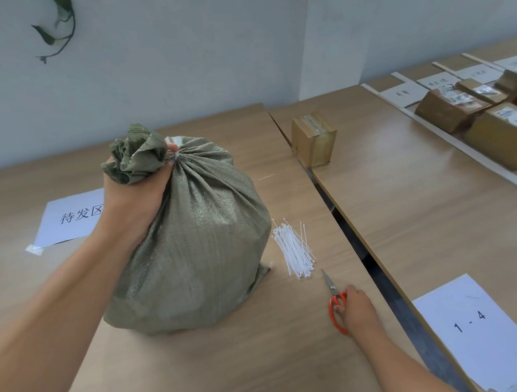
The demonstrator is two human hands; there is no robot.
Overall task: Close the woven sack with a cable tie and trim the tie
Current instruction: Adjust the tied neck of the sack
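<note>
Holding the woven sack mid-desk, the left hand has its grip clenched round the gathered neck; the right hand closes on the scissors near the desk's right edge. Best cut close to the tie's head, blades clear of the fabric.

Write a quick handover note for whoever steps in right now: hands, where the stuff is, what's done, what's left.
Left hand: gripping the gathered neck of the sack, which stands upright on the table.
Right hand: on the red handles of the scissors, which lie on the table, blades closed.
Spare ties: loose pile between sack and scissors.
Done: a tie seems to cinch the neck; a thin white sliver beyond the sack may be a cut-off tail, too small to tell.
Left: check that the tail is trimmed; if not, cut it.
</note>
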